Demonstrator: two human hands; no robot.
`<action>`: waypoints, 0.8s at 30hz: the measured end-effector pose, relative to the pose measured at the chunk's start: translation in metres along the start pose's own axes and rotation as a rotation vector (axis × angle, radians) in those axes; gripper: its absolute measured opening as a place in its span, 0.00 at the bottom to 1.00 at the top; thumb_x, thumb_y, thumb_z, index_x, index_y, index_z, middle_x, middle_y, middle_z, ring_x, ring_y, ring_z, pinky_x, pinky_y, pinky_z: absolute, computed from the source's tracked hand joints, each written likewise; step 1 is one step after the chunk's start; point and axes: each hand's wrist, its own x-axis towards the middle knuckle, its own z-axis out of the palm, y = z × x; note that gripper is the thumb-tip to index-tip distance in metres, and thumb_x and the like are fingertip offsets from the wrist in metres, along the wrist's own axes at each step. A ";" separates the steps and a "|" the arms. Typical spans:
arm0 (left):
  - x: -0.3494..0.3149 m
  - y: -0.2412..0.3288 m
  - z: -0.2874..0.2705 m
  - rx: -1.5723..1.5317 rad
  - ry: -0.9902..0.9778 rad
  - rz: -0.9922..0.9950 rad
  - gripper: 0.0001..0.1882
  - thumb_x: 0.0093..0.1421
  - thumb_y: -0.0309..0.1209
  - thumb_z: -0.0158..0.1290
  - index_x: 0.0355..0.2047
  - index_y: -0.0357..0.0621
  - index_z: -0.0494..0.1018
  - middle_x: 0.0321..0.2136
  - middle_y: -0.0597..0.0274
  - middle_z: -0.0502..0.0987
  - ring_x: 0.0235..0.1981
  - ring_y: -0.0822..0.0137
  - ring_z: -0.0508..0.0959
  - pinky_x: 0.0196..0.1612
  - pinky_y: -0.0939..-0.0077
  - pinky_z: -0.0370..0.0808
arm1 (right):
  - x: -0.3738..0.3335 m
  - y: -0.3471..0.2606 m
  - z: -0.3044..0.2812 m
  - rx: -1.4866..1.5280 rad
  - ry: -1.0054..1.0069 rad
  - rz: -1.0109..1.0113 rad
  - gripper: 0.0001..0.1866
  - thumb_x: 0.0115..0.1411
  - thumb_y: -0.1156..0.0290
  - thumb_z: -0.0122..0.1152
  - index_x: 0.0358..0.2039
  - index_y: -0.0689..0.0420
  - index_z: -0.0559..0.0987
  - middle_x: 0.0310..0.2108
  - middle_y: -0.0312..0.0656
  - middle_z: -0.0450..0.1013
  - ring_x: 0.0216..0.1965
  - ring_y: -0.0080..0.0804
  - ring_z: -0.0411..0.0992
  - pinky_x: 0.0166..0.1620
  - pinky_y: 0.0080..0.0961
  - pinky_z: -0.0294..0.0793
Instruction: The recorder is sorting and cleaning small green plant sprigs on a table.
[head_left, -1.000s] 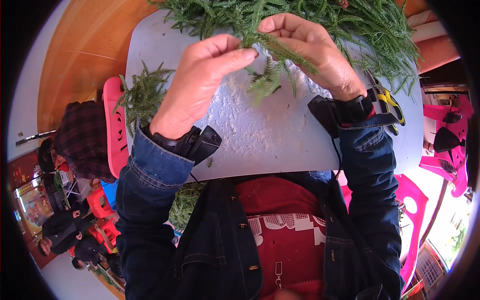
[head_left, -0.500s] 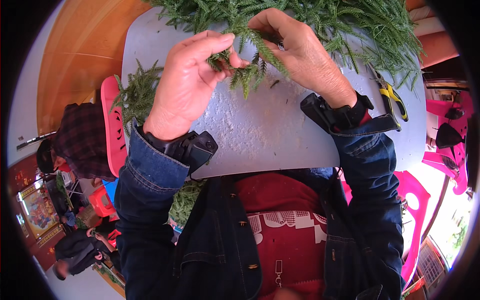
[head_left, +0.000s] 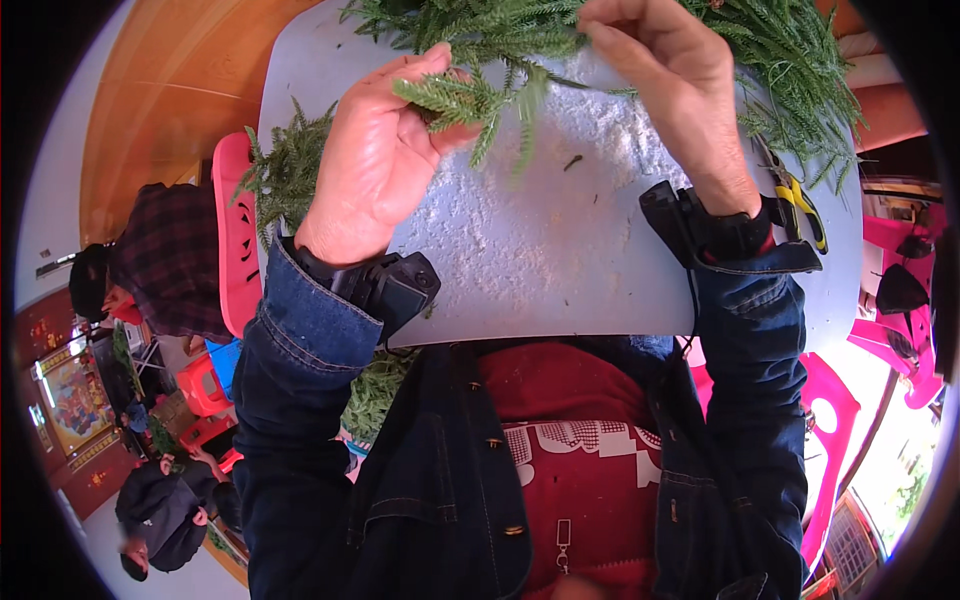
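Left hand (head_left: pixel 380 160), half-curled, holds the green sprig (head_left: pixel 465 100) between thumb and fingers above the worktop (head_left: pixel 540 270); right hand (head_left: pixel 680 85) has thumb and fingertips nearly together to its right, hold unclear; steady left grip, light right pinch likely spares the needles.
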 end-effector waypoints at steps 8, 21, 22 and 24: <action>0.000 -0.002 0.004 0.018 -0.038 -0.029 0.06 0.59 0.30 0.49 0.34 0.41 0.71 0.25 0.66 0.73 0.29 0.73 0.75 0.31 0.73 0.77 | -0.010 -0.030 0.009 0.202 -0.154 0.078 0.04 0.56 0.79 0.54 0.33 0.61 0.74 0.26 0.33 0.71 0.24 0.13 0.64 0.25 0.13 0.62; -0.003 -0.002 0.006 0.010 -0.060 -0.103 0.09 0.58 0.35 0.52 0.27 0.44 0.71 0.21 0.68 0.70 0.23 0.72 0.70 0.30 0.76 0.68 | -0.010 0.003 0.012 -0.169 -0.410 -0.064 0.12 0.55 0.78 0.55 0.42 0.62 0.72 0.33 0.34 0.71 0.32 0.16 0.67 0.34 0.15 0.68; -0.005 -0.004 0.006 0.026 -0.077 -0.090 0.09 0.58 0.36 0.52 0.28 0.43 0.71 0.22 0.68 0.70 0.24 0.72 0.71 0.30 0.75 0.68 | -0.010 0.003 0.010 -0.170 -0.409 -0.065 0.12 0.55 0.78 0.55 0.42 0.62 0.72 0.33 0.34 0.71 0.32 0.16 0.67 0.34 0.15 0.68; -0.008 -0.006 0.008 0.059 -0.113 -0.063 0.10 0.58 0.37 0.52 0.29 0.43 0.72 0.24 0.67 0.72 0.26 0.71 0.72 0.31 0.75 0.68 | -0.011 0.004 0.004 0.006 -0.306 -0.016 0.10 0.56 0.78 0.55 0.40 0.61 0.72 0.31 0.32 0.69 0.30 0.15 0.65 0.33 0.13 0.66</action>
